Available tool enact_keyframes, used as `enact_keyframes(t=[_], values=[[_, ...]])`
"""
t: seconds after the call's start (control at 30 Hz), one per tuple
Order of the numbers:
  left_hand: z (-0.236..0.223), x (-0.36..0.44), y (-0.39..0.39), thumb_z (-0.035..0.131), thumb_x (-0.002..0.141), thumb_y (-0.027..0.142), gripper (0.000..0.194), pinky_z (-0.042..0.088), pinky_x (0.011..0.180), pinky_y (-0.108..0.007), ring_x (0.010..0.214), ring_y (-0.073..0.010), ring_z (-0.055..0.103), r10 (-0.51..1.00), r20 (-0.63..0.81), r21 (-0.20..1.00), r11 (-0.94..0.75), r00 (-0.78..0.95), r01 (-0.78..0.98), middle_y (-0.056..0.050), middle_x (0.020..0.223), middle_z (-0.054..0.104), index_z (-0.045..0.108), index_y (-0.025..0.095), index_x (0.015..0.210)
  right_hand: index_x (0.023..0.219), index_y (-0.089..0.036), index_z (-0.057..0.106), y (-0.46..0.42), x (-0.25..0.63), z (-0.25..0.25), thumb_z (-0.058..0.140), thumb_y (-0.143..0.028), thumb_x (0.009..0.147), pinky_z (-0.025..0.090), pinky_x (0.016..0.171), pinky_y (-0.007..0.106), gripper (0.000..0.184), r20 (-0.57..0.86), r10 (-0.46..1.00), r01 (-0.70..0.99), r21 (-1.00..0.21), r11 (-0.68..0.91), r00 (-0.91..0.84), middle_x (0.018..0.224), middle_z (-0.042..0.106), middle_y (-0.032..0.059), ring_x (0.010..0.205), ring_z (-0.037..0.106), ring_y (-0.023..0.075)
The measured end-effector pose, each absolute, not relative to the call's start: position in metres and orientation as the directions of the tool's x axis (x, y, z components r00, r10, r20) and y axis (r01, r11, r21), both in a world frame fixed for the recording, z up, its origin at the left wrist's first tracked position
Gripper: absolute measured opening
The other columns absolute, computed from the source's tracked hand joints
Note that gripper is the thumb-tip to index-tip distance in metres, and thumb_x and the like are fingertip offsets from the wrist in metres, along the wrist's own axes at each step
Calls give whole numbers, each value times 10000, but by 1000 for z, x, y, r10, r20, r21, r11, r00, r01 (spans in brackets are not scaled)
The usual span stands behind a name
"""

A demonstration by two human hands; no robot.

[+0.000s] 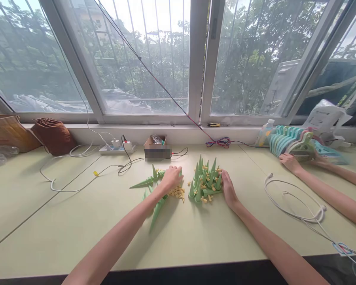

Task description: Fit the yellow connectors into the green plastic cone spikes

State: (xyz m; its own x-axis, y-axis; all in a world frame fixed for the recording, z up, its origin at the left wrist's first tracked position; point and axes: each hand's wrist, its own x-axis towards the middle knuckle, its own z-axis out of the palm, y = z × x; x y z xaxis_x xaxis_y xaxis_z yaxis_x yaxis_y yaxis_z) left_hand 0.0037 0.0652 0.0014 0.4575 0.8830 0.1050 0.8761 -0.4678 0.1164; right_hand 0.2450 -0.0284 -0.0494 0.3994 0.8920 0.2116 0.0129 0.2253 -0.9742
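Note:
My left hand (172,178) is curled over the table, with a bit of a green plastic cone (180,172) showing at its fingertips. Below it lies a heap of small yellow plastic pieces (177,192). Several long green cones (158,213) lie to the left and partly under my left forearm. On the right, green cones (197,178) stand upright in a tight cluster, with yellow pieces scattered among them. My right hand (229,190) rests along the right side of this cluster, fingers stretched out and touching the cones at its edge.
Behind stand a small open box (156,141) and a power strip (117,149) with cables. A brown bag (53,135) sits at the left. At right, another person's hands (290,163) touch green hangers (287,140); a coiled white cable (295,215) lies nearer.

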Motion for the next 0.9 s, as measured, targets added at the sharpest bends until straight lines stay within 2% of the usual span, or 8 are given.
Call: enact_keyframes(t=[0.43,0.67,0.77,0.9], values=[[5,-11,35,538,926,322,250,475,822,-357,1094,-316,594,854,128,225,-520,505,824,-151,1099,679,644,150,1073,1169,-296,623,-29,246,-50,448,-654,896,517,939,439,483,215,899,14,-974,227,382,1143,675,30,1147,587,275],[13,-1,33,558,929,298,269,461,961,-368,1174,-271,575,764,156,285,-642,627,712,-116,1202,680,676,167,1132,1182,-298,619,-28,246,-51,443,-653,899,513,949,447,486,203,902,-7,-975,222,380,1163,671,28,1149,586,276],[14,12,33,593,891,225,217,442,1012,-352,1158,-243,592,698,140,290,-707,702,645,-85,1158,711,719,191,1065,1184,-294,616,-28,246,-51,436,-663,896,516,941,445,501,201,902,-1,-976,218,383,1166,669,30,1143,589,274],[11,24,32,610,824,157,195,504,894,-348,1030,-259,646,684,119,285,-718,720,635,-88,973,743,753,205,947,1181,-295,616,-29,247,-49,436,-664,894,515,938,440,500,207,901,20,-976,216,382,1160,671,33,1147,586,273]])
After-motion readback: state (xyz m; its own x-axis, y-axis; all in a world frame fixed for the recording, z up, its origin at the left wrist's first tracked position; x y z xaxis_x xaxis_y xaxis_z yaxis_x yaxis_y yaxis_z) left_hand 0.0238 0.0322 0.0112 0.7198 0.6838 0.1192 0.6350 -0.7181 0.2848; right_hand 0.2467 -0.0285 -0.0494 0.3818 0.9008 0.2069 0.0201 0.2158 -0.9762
